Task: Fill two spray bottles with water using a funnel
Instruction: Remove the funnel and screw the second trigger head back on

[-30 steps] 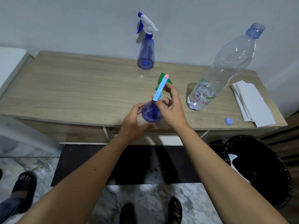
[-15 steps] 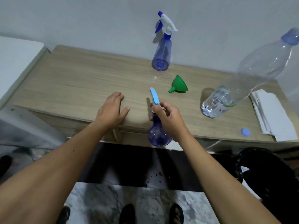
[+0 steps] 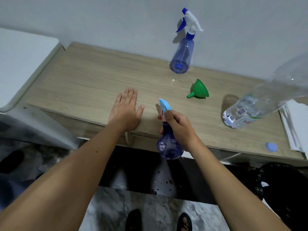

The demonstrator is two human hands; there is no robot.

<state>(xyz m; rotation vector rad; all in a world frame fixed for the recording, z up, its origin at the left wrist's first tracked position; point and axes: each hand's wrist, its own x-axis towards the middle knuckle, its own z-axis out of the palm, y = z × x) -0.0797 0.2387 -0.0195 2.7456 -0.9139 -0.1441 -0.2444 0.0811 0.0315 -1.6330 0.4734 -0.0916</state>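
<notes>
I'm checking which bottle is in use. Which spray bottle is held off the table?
The one with the light-blue and pink trigger head, gripped by the right hand. The white-and-blue-headed bottle stands untouched by the wall.

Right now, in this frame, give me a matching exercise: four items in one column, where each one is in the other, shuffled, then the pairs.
Items:
1. funnel
2. blue cap
3. pink-collared sprayer
4. white-headed sprayer

Places:
A. upright at the back of the table, by the wall
B. held in the right hand, off the front edge
C. on its side mid-table
D. flat near the front right edge, by the papers

Pairs: 1-C, 2-D, 3-B, 4-A
</notes>
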